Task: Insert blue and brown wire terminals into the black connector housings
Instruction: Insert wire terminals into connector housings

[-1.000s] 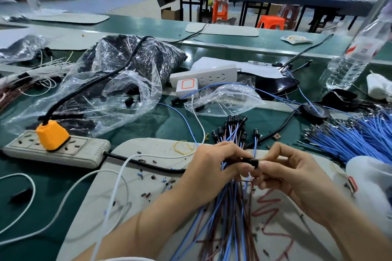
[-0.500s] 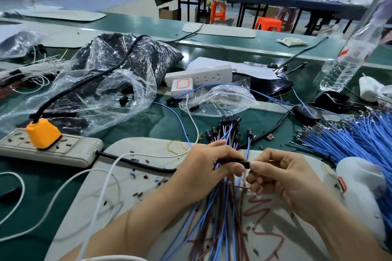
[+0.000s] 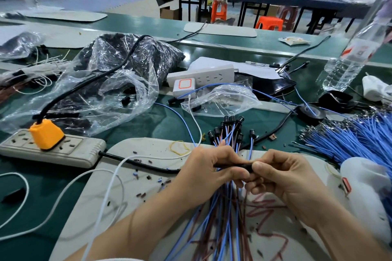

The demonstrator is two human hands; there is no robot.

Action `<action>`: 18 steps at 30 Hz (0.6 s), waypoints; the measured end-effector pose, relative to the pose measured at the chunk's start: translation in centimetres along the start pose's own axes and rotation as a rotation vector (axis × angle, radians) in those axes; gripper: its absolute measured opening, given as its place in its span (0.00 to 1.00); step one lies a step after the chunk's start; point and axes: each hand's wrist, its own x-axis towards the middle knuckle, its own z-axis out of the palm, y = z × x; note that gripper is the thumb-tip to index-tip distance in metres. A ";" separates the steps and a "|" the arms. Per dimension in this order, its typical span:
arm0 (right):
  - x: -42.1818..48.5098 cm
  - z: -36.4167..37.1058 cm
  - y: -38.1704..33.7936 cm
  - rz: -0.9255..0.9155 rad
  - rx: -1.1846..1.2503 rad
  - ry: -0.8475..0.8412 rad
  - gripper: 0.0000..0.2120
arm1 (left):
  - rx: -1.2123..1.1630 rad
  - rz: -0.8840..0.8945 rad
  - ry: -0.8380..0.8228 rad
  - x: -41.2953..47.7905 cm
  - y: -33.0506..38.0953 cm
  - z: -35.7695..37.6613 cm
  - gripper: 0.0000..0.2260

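My left hand (image 3: 209, 168) grips a bundle of blue and brown wires (image 3: 224, 224). The bundle's far ends, fitted with black connector housings (image 3: 230, 127), fan out above my fingers. My right hand (image 3: 282, 178) pinches one black connector housing (image 3: 237, 166) lying sideways between both hands, its left end under my left thumb. Whether a wire sits in this housing is hidden by my fingers. A heap of loose blue wires with metal terminals (image 3: 356, 140) lies at the right.
A grey work mat (image 3: 135, 199) with small scraps lies under my hands. A power strip with an orange plug (image 3: 46, 135) sits left. A clear bag of black housings (image 3: 118, 74), a white power strip (image 3: 201, 75), a tape roll (image 3: 310, 112) and a water bottle (image 3: 350, 57) stand behind.
Both hands stayed together over the mat. My right fingers shifted along the black housing, and the view tilted slightly.
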 end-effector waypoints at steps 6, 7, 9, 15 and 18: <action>0.1 -0.1 0.0 -0.062 0.002 -0.019 0.20 | -0.190 -0.079 0.023 -0.1 0.4 0.3 0.05; 0.2 0.0 0.0 -0.065 0.021 -0.034 0.16 | -0.187 -0.081 0.042 0.0 0.5 0.2 0.06; 0.1 0.2 -0.2 -0.049 0.093 -0.057 0.06 | -0.149 -0.068 0.066 0.2 0.8 0.3 0.04; 0.0 0.3 -0.1 0.063 0.295 -0.115 0.05 | 0.117 0.069 0.111 0.3 1.0 0.0 0.08; 0.0 0.2 0.1 0.095 0.325 -0.137 0.26 | 0.125 0.078 0.078 0.2 1.0 0.1 0.10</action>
